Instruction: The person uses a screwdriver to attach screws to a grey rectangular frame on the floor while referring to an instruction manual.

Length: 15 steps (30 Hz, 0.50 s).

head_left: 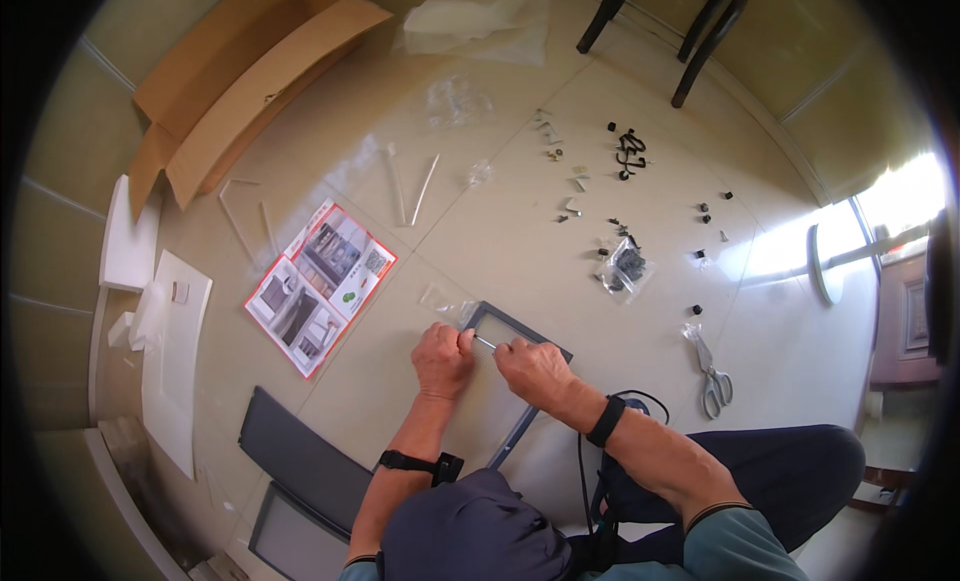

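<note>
A dark grey rectangular frame [513, 324] lies on the floor between my knees and the spread of parts. My right hand [537, 371] is closed around what looks like a screwdriver; its thin metal shaft [484, 342] points left toward the frame's corner, and the handle is hidden in my fist. At that corner my left hand [443, 361] is closed, thumb and fingers pinched where the shaft's tip ends. Whether a screw sits between those fingers cannot be made out. Just beyond the corner lies a small clear plastic bag [445, 299].
A picture leaflet [320, 286] and an open cardboard box [270, 91] lie left. Dark panels [300, 451] rest beside my left arm. Small black fittings [630, 156], a bag of hardware [628, 268] and scissors [712, 381] are to the right. Chair legs [700, 56] stand at the far side.
</note>
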### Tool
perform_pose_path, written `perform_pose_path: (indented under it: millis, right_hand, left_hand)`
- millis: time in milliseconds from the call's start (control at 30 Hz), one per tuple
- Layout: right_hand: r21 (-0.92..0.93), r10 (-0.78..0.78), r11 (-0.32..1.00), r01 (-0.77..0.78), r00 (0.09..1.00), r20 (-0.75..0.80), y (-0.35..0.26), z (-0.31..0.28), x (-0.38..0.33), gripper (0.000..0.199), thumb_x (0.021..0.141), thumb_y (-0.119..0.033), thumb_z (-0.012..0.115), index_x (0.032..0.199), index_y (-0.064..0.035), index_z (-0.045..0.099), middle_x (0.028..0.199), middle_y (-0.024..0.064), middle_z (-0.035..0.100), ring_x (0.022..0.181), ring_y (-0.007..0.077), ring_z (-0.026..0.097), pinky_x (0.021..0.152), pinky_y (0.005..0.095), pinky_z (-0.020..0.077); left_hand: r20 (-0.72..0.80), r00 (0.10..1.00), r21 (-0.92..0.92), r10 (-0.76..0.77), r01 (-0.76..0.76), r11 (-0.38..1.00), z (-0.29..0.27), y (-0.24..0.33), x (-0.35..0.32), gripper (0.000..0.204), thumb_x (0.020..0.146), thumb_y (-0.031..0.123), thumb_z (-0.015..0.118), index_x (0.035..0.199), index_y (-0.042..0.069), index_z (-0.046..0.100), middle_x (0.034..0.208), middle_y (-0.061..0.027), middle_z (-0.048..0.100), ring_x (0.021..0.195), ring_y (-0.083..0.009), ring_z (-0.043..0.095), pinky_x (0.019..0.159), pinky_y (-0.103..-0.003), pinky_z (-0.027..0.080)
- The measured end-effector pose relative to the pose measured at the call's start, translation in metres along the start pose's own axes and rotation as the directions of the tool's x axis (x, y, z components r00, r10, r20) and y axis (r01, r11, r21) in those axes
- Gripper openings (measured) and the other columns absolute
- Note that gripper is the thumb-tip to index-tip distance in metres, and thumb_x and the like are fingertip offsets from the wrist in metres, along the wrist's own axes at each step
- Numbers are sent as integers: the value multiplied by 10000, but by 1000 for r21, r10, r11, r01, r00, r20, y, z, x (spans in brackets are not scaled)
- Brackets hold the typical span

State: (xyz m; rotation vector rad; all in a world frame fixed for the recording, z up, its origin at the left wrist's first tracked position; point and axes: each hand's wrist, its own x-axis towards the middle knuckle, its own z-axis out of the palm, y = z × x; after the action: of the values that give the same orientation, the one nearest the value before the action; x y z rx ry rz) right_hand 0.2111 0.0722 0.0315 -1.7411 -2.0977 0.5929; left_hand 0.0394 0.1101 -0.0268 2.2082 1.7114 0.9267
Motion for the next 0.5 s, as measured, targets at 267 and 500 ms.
perform_pose_path:
  millis: [267, 500]
  right_hand:
    - [608, 470, 65, -791, 562, 681, -10, -11, 19, 219, 900, -220, 618, 822, -16, 603, 615, 67, 598, 401, 158, 495, 366, 285, 388]
    - [400, 417, 606, -688, 702, 577, -5, -33, 37, 200, 880, -207, 624, 822, -17, 599, 648, 76, 610, 467, 169, 571, 415, 324, 449]
  left_hand:
    - [-54, 998, -36, -22, 20, 999, -2, 1, 2, 291, 830, 183, 696, 661, 80, 482, 684, -89, 534, 642, -311, 562, 545, -425, 457]
    - [-48, 998, -40, -43, 41, 998, -2, 4, 2, 259, 816, 151, 700, 682, 85, 488, 695, -89, 539, 643, -311, 566, 551, -429, 459]
